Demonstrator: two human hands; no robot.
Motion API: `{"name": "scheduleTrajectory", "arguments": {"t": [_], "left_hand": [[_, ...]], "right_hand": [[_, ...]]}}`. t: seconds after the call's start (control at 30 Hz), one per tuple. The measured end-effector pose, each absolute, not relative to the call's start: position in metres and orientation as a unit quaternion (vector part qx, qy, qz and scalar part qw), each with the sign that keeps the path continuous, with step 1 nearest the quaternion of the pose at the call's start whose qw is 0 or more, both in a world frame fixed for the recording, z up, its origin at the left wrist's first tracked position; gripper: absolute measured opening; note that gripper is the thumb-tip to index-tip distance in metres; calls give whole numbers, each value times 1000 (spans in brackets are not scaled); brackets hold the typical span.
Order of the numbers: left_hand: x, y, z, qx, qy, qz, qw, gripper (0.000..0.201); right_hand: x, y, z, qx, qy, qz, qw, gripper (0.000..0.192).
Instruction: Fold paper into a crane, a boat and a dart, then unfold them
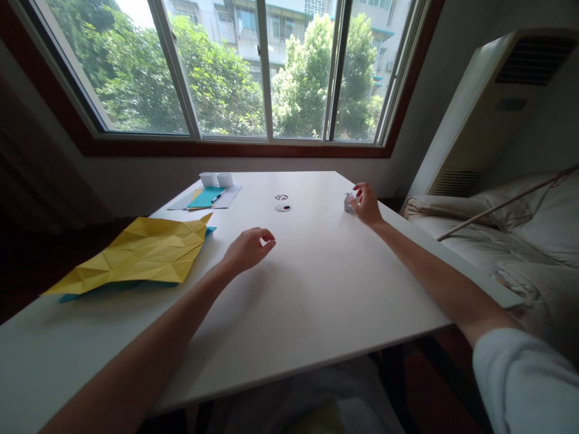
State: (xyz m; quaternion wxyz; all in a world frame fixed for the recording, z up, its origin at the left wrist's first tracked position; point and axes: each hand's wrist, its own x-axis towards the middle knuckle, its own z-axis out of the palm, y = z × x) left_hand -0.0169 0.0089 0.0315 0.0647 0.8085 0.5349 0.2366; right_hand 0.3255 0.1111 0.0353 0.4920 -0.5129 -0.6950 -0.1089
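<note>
Two bare hands reach over the table, one on either side of the discs [283, 208]. The white lump [348, 204] lies to the right of the discs, and the right hand [367, 208] is at it, while the left hand [248, 248] is well apart from it, to the left of the discs and nearer the person. The lump is short and crumpled, partly hidden by fingers, so no long axis can be made out.

The right hand is bent narrow, its fingertips against the lump; I cannot tell whether they grip it or only touch it. The left hand is loosely curled, with a small gap between thumb and forefinger and nothing visible in it.

From large to small: the window [298, 72] stands beyond the discs, and the white table [316, 289] spreads around them. Left of the discs and nearer lies the creased yellow sheet [145, 247], over a blue sheet [122, 286]. Left and slightly beyond are a blue square [205, 198], two white cups [208, 179] and a pen [218, 196].
</note>
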Motion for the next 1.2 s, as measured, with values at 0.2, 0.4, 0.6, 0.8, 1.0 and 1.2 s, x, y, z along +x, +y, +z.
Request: {"name": "scheduleTrajectory", "arguments": {"t": [0.2,0.4,0.6,0.8,1.0,1.2], "left_hand": [[-42,8,42,777,614,124,-62,30],[-81,10,63,665,734,69,-115,36],[-110,10,64,583,804,72,-90,59],[-122,20,48,574,817,45,-15,51],[-124,26,45,567,822,54,19,34],[-124,24,46,560,825,76,12,29]], "right_hand": [[261,38,26,-444,-849,9,287,9],[246,3,12,-422,-870,47,252,9],[253,4,19,-415,-864,61,277,10],[253,4,13,-405,-869,73,276,10],[252,2,12,-395,-875,89,265,11],[252,2,10,-392,-877,87,264,11]]}}
